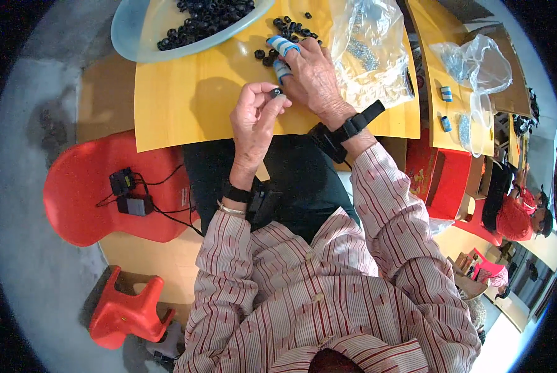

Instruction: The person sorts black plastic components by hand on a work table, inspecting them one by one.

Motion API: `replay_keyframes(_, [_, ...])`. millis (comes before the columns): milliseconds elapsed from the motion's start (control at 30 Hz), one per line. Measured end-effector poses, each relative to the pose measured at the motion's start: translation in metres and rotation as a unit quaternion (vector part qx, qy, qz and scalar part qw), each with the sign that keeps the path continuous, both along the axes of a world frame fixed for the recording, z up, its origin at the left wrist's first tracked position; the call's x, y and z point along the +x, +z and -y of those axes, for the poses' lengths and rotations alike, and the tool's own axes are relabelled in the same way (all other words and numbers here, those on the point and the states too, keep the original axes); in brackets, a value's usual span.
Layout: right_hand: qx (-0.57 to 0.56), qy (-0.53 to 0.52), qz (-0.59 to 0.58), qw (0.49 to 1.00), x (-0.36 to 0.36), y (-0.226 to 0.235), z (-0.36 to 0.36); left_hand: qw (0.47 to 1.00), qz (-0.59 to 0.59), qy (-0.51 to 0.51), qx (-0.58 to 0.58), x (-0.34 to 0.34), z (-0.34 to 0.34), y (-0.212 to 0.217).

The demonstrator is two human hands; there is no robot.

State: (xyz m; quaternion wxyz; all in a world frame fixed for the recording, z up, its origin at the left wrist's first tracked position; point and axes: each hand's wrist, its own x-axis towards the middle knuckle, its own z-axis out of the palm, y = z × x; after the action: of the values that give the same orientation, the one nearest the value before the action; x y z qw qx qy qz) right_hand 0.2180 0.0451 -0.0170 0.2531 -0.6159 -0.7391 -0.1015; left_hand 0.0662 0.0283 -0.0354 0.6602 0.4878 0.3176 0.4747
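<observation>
My left hand (256,115) is closed in a pinch over the table's near edge. Between its thumb and fingers sits a small round black plastic part (276,92) with a lighter centre. To its right, my right hand (312,78) reaches over the yellow table (185,105). Blue-and-white tape wraps its index finger and thumb, which stand apart beside a few loose black parts (259,54). More black parts (291,26) are scattered just beyond those fingers. The undersides of the right hand's other fingers are hidden.
A pale basin (126,37) holding many black parts (207,22) stands at the far left. Right of my hand lies a clear plastic bag (378,81) with small metal pieces (362,55). Red chairs (79,193) stand left; people (515,214) sit far right.
</observation>
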Motion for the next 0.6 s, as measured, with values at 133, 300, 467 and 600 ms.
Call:
replay_keyframes(133, [-0.007, 0.021, -0.018, 1.000, 0.004, 0.015, 0.015, 0.999, 0.028, 0.022, -0.018, -0.003, 0.000, -0.004])
replay_keyframes(300, [-0.025, 0.034, 0.004, 0.999, 0.001, 0.039, 0.051, 0.998, 0.029, 0.053, -0.001, -0.001, 0.005, 0.001])
replay_keyframes(467, [-0.043, 0.092, 0.016, 0.995, -0.014, 0.050, 0.069, 0.998, -0.038, 0.053, 0.026, -0.005, 0.014, 0.014])
replay_keyframes(600, [-0.027, 0.106, -0.044, 0.993, -0.021, 0.047, 0.074, 0.998, 0.004, 0.057, 0.007, -0.011, 0.022, 0.021])
